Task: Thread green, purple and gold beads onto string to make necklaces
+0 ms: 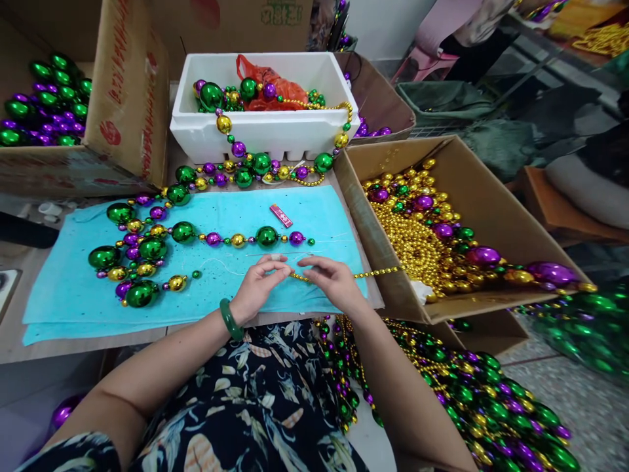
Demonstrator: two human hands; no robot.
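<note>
My left hand (260,285), with a green bangle (230,320) at the wrist, pinches the end of a strand of small gold beads (378,272). The strand runs under my right hand (334,280) and on into the cardboard box at the right. The fingers of my right hand curl round the strand, partly hiding it. A thin white thread (221,263) lies by my left fingers. Beyond my hands, a garland of green, purple and gold beads (266,236) lies in bends on a turquoise cloth (63,288). A small pink packet (280,216) lies above it.
A white foam box (265,134) with beads and a red bag stands at the back. The cardboard box (511,216) at the right holds gold beads. Another carton (122,98) with green and purple beads stands left. Bead garlands (472,393) hang below the table at the right.
</note>
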